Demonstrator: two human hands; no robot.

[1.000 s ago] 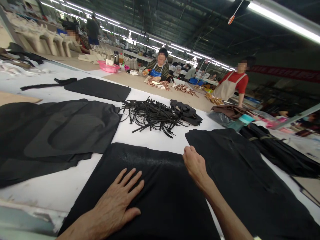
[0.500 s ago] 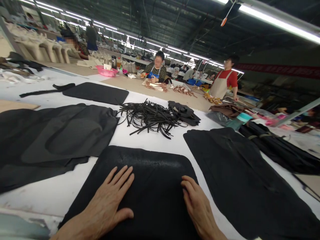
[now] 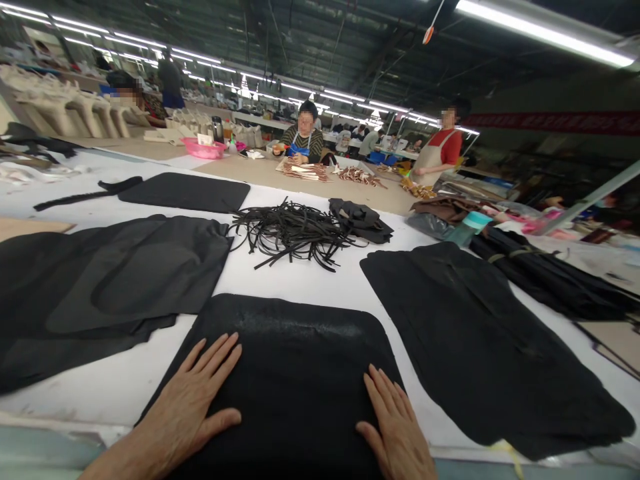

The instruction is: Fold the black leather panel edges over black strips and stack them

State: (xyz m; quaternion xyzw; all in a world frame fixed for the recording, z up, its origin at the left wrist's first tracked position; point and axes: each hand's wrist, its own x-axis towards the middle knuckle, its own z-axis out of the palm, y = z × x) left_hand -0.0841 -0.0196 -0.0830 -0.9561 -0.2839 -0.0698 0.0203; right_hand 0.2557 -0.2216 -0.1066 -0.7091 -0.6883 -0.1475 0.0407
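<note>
Black, round-cornered and shiny toward twelve o'clock, the sheet (image 3: 295, 380) lies at six o'clock on the table (image 3: 283, 283), left hand (image 3: 193, 397) flat at its nine, right hand (image 3: 393, 420) at its four, fingers lightly spread.

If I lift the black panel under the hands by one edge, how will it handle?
The black panel looks broad and thin, so it will probably sag rather than stay stiff. The shiny band across it may be slick. Lying flat, it seems unlikely to roll or tip.
</note>
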